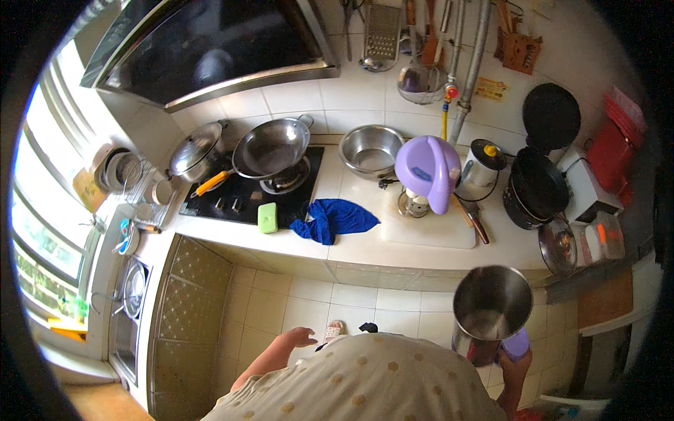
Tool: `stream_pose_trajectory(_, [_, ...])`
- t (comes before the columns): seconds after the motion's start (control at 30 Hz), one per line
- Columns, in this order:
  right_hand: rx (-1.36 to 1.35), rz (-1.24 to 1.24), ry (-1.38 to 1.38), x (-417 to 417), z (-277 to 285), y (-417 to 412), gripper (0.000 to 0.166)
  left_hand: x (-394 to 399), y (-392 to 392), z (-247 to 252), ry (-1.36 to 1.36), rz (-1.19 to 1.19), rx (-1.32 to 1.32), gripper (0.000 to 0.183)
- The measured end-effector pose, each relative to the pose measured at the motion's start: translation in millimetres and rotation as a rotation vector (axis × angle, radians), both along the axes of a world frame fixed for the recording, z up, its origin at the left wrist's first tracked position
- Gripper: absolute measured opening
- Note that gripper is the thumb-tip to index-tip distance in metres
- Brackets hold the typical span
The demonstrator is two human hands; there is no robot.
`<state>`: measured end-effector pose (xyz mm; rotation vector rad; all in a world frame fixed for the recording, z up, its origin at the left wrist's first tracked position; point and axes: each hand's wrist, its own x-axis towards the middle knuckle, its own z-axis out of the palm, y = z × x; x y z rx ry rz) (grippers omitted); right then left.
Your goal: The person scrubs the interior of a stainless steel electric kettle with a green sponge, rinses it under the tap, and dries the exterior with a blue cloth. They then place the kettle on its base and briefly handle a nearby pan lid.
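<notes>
My right hand grips the purple handle of a stainless steel jug, held upright in front of the counter on my right. I look down into its metal interior; the bottom has a dull sheen, and I cannot tell whether liquid is in it. Nothing is in my left hand, which hangs beside my body over the floor with its fingers apart. A purple soymilk maker head stands on a white cutting board, its metal lower part on the board. Close to it lies a kitchen knife with a brown handle.
The black gas hob carries a wok and a lidded pot. A green sponge, a blue cloth and a steel basin are on the counter. An open electric pan stands right; the sink is left.
</notes>
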<state>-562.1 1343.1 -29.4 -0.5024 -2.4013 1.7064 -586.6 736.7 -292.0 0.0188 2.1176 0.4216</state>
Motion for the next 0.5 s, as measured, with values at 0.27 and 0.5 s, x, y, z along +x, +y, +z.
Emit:
stream_pose_trajectory(0.27, [-0.066,0.345,0.050,-83,23,-88,0.052,77,-33,-9,0.145,0.283,-0.029,0.059])
stream_pose_trajectory(0.5, [-0.251,0.364,0.059,-110,25,-148,0.051,-23,-21,58,0.522,0.310,0.158,0.058])
